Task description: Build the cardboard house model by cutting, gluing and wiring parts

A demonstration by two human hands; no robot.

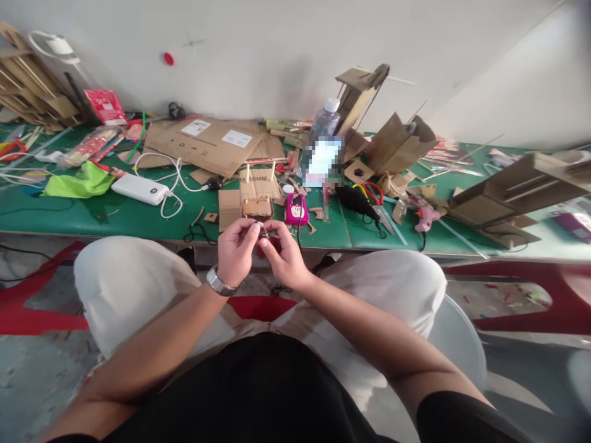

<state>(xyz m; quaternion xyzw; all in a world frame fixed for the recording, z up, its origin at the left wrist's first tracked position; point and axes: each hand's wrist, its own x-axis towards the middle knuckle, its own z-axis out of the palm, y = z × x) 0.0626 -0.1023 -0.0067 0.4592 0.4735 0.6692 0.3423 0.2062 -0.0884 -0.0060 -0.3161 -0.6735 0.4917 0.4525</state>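
My left hand (239, 249) and my right hand (285, 253) meet in front of the table's near edge, thumbs and fingers pinched around a small dark piece (263, 232). Most of that piece is hidden by the fingers, so its kind does not show. Just beyond the fingertips stands a small cardboard structure (257, 207) with thin sticks. To its right lies a pink pouch (296, 210) with a cartoon face, and a black cord runs down over it. A flat cardboard piece (229, 209) is on the left.
Scissors (385, 215) and a pink glue gun (425, 216) lie to the right. A white power bank (141, 188) with cables is at left. Behind are a large cardboard sheet (203, 144), a plastic bottle (327, 120) and tall cardboard builds (512, 191) on the green table (194, 216).
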